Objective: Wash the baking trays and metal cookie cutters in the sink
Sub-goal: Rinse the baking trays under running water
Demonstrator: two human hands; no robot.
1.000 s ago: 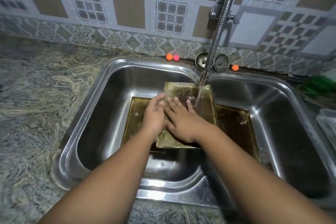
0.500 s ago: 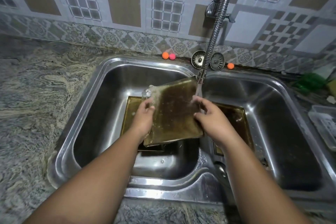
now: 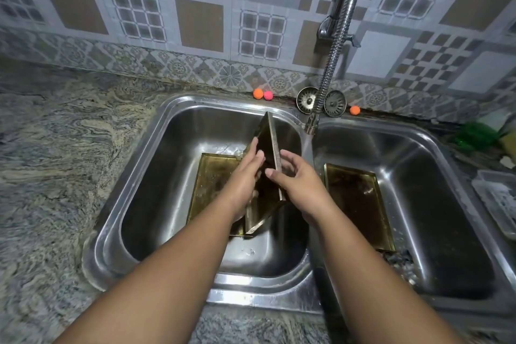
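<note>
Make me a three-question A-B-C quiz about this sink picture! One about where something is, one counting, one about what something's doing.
1. Where are the two round strainers? A in the left basin; B by the wall behind the sink; C on the right counter.
2. How many little balls sit by the wall? A one; B two; C three.
3. The tap is: A running; B off; C broken off.
Answers: 1 B, both stand against the wall; 2 C, two orange, one pink; 3 A, water streams from it.
</note>
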